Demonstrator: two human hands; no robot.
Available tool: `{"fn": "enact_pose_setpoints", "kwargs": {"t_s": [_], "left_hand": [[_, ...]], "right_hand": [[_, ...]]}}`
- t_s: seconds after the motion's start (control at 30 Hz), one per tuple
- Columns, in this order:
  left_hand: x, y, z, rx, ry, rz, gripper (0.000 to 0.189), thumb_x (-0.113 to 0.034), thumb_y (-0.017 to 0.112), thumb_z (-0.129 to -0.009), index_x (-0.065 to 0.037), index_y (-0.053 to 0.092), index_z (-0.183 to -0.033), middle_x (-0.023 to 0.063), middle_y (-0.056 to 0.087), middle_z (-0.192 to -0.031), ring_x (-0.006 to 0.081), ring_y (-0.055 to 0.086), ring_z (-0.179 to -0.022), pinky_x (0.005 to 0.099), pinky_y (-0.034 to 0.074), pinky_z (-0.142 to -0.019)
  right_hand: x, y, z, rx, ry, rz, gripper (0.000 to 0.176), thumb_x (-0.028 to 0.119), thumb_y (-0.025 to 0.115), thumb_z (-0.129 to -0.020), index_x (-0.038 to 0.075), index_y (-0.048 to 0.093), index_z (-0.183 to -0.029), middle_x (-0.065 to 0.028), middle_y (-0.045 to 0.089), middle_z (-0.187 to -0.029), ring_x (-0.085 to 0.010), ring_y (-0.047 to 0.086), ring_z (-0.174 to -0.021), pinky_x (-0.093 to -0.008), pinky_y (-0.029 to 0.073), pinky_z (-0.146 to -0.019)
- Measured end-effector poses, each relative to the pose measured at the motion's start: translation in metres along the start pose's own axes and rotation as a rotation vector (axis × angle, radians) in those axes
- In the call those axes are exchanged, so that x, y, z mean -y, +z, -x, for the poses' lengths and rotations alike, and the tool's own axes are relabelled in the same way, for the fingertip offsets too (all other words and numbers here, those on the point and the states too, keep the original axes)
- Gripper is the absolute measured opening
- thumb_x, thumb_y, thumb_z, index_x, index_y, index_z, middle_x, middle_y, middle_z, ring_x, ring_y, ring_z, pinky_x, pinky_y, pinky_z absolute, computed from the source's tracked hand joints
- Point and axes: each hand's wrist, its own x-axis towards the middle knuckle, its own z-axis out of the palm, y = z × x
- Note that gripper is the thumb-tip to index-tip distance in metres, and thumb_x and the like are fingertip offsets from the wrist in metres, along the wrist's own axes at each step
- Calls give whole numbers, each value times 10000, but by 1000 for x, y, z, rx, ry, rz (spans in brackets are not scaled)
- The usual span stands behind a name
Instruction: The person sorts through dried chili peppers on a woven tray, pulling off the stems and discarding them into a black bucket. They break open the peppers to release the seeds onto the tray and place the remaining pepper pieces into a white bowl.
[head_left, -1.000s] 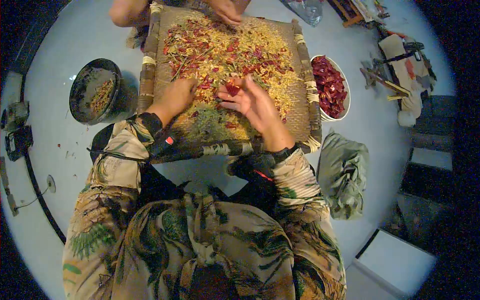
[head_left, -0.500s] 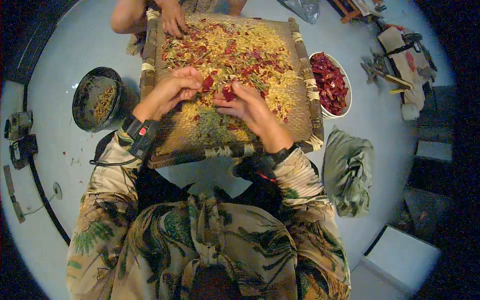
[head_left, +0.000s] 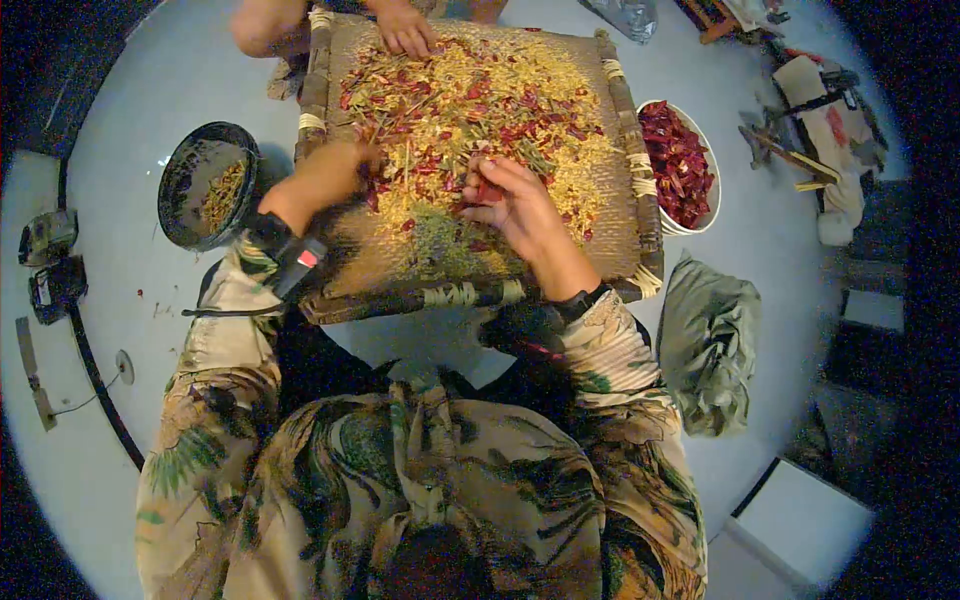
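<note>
Pale floor (head_left: pixel 120 110) bears one woven tray (head_left: pixel 455 296), two bowls (head_left: pixel 172 190) (head_left: pixel 712 196); right hand (head_left: pixel 520 205) pinches red chili (head_left: pixel 487 190), left hand (head_left: pixel 322 178) rests curled, grasp hidden.

Scattered dried red chili pieces (head_left: pixel 487 190) lie mixed with yellow seeds (head_left: pixel 520 75) and green stems (head_left: pixel 535 158) across the flat woven tray (head_left: pixel 400 270).

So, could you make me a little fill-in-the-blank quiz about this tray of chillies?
The white round bowl right of the woven bamboo tray holds dried chillies coloured ____.
The black round tub stands on the tray's ____ side.
The right hand pinches red chilli pieces while the left hand rests on the woven ____.
Another person's hand touches the tray's ____ edge.
Missing words: red, left, tray, far.
</note>
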Motion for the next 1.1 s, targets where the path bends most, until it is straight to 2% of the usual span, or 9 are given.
{"fn": "enact_pose_setpoints", "kwargs": {"t_s": [0.03, 0.27, 0.37, 0.47, 0.5, 0.6, 0.7, 0.93, 1.1], "left_hand": [[-27, -14, 7, 173, -106, -123, 209, -49, 549, -694, -77, 605, -893, 211, 594, -924, 387, 591, -819, 457, 483, -674], [28, 72, -12, -64, 27, -291, 139, -95, 538, -745, -56, 613, -854, 194, 587, -851, 379, 595, -791, 457, 483, -659], [13, 41, -12, -114, 86, -41, 106, -134, 553, -813, -37, 596, -823, 140, 606, -825, 312, 605, -722, 407, 490, -623], [7, 29, -20, -26, 94, 762, 166, -200, 554, -874, -46, 567, -816, 62, 613, -777, 184, 584, -638, 307, 479, -559], [-16, 8, -12, 91, -180, 977, 198, -243, 538, -901, -56, 540, -835, 25, 605, -741, 85, 544, -583, 225, 447, -511], [-33, -5, -7, 204, -142, 1230, 200, -255, 547, -898, -58, 532, -872, 26, 605, -720, 55, 531, -544, 190, 428, -482], [-49, -8, 1, 196, -110, 1189, 236, -334, 553, -884, -101, 543, -855, -33, 583, -749, 32, 502, -566, 166, 407, -507], [-64, -3, 0, 262, 25, 1177, 273, -317, 617, -843, -49, 571, -866, 33, 632, -740, 76, 582, -567, 191, 478, -496], [-51, -14, 2, 330, -54, 1020, 309, -361, 578, -865, -56, 568, -912, 40, 632, -863, 99, 607, -655, 229, 510, -573]], "right_hand": [[-1, -1, -1, 9, 1, 1, 186, 223, 536, -884, 74, 563, -991, -27, 591, -834, -149, 590, -779, -361, 512, -698], [0, 1, 0, 38, 16, 25, 152, 218, 559, -868, 82, 572, -936, -29, 597, -826, -149, 586, -759, -367, 512, -690], [2, 3, 2, 49, 9, 44, 138, 220, 577, -856, 92, 579, -906, -18, 594, -810, -141, 576, -746, -361, 506, -685], [2, 5, 4, 37, 12, 84, 166, 225, 575, -862, 79, 581, -940, -20, 596, -836, -140, 582, -767, -337, 511, -683], [1, 5, 5, 30, 15, 102, 180, 226, 573, -865, 72, 582, -958, -22, 597, -851, -141, 587, -779, -327, 514, -683], [-4, 6, 2, 64, 58, 225, 206, 259, 593, -856, 82, 577, -961, -11, 592, -864, -132, 578, -787, -318, 506, -680], [-7, 16, 6, 90, 91, 272, 237, 298, 590, -858, 86, 570, -964, 3, 584, -852, -117, 570, -794, -311, 499, -680], [-29, 11, -2, 123, -4, 444, 278, 357, 618, -816, 93, 621, -904, 18, 595, -775, -85, 531, -689, -229, 412, -584], [-23, 4, -2, 171, -49, 318, 176, 234, 572, -849, 77, 620, -912, -12, 613, -805, -91, 566, -689, -208, 452, -592]]}}
